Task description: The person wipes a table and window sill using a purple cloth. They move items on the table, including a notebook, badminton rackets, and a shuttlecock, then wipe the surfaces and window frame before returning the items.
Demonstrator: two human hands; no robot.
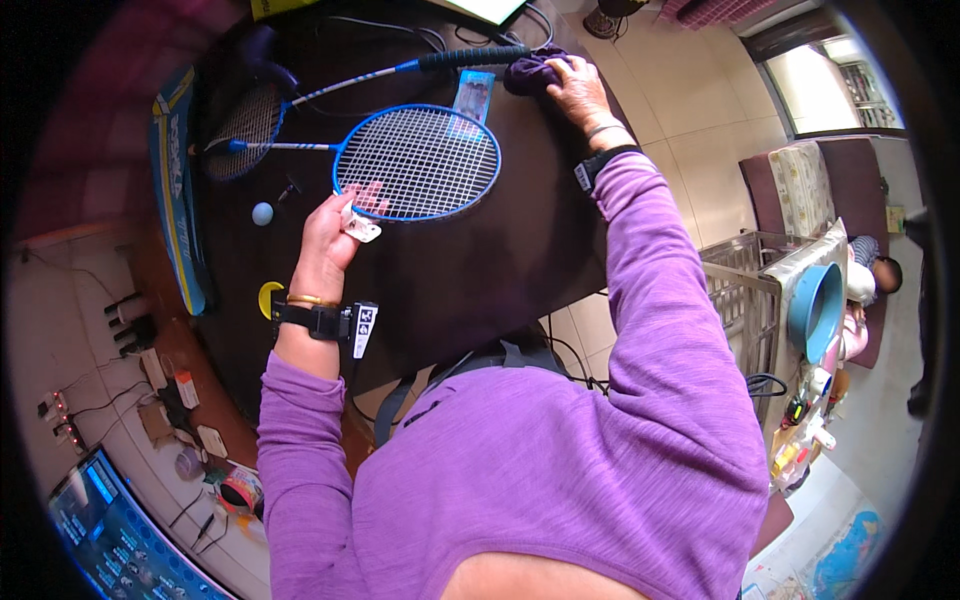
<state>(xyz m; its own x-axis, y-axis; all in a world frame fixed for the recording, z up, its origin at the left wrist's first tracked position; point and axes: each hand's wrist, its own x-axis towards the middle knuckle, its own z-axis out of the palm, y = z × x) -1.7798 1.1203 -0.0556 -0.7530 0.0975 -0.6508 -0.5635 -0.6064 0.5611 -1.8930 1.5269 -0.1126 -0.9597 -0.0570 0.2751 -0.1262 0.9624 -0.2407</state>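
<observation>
My left hand is at the near rim of a blue-framed badminton racket, its fingers partly behind the strings. A small white tag or piece of paper is held at its thumb. At the table's far right, my right hand grips a dark purple cloth. Close by the cloth is the black grip of a second badminton racket, whose head lies at the left. A blue clear-fronted packet lies partly under the nearer racket. A pale blue ball rests left of my left hand.
The dark table has a blue and yellow racket cover along its left edge. A yellow round object is beside my left wrist. Cables lie at the far edge. At the right, a blue basin stands on another table, with a person beyond.
</observation>
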